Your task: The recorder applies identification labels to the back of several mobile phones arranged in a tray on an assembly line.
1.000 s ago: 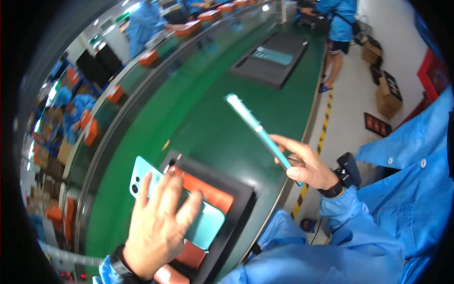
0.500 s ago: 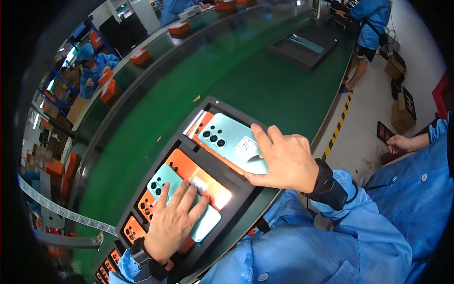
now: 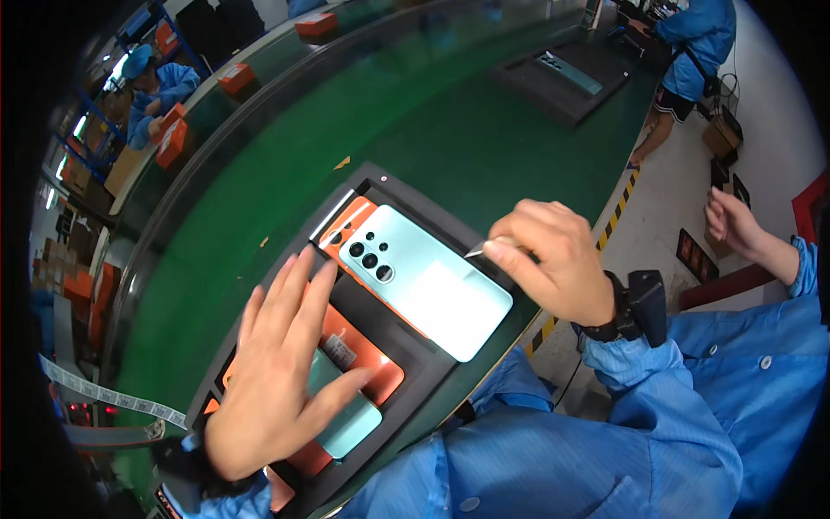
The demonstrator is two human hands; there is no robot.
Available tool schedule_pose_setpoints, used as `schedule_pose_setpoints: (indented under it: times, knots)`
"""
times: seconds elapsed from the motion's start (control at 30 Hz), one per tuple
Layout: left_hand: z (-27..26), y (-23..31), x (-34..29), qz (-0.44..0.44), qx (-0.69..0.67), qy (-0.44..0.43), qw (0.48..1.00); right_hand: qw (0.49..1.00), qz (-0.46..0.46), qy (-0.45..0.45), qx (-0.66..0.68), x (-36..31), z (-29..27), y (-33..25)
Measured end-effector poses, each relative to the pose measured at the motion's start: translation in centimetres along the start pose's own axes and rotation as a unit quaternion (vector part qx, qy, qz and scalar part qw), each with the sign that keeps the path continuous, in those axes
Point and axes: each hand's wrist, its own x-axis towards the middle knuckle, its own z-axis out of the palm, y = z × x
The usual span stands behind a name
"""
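My right hand [image 3: 558, 264] is closed on a thin pointed metal tool [image 3: 475, 253], perhaps tweezers, its tip by the edge of a teal phone [image 3: 424, 281]. That phone lies camera side up across an orange phone [image 3: 347, 222] in the black foam tray [image 3: 380, 177]. Glare whitens much of its back. Fingers spread, my left hand [image 3: 277, 372] is over a second teal phone [image 3: 354, 428] and another orange phone [image 3: 380, 359], partly hiding both. Whether it touches them I cannot tell.
The tray sits on a green conveyor belt [image 3: 285, 182]. Farther along is another black tray [image 3: 553, 95] with a phone. Orange boxes [image 3: 235, 78] line the far side, where a person in blue works. A person's hand [image 3: 739, 227] shows at right. A label strip [image 3: 112, 394] hangs at left.
My right hand has lifted off the upper teal phone and moved right. My left hand has shifted left and up, fingers spread wider. The white label seen on the upper phone no longer shows.
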Motion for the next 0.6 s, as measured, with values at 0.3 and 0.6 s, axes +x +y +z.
schedule_pose_setpoints:
  times: [0.3, 0.6]
  knots:
    - [7.3, 1.0, 4.9, -0.087, -0.039, 0.020, 0.995, 0.999, -0.043, -0.017, 0.010, 1.0, 3.8, 1.8]
    - [7.0, 1.1, 5.2, -0.101, -0.059, -0.005, 0.993, 0.999, -0.034, 0.009, 0.012, 1.3, 4.5, 2.4]
